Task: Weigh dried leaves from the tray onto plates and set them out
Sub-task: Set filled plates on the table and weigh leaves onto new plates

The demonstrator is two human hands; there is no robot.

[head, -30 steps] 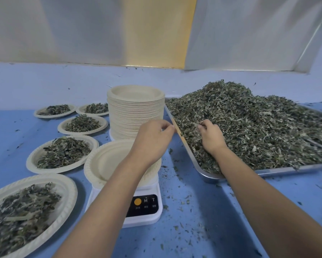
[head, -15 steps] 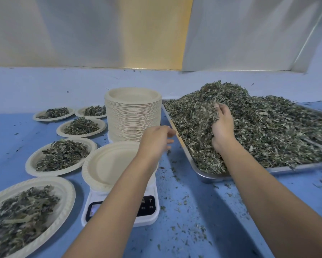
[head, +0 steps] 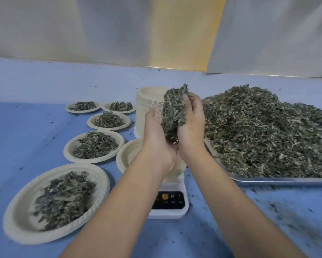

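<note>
Plate [head: 127,157] on scale [head: 171,211], left of tray [head: 277,180]

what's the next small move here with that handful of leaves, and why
Probably lower both hands and let the handful of leaves drop onto the empty plate on the scale. The left hand and right hand cup it between them above that plate, whose visible part is bare, while the filled plates beside it are already set out.
</note>
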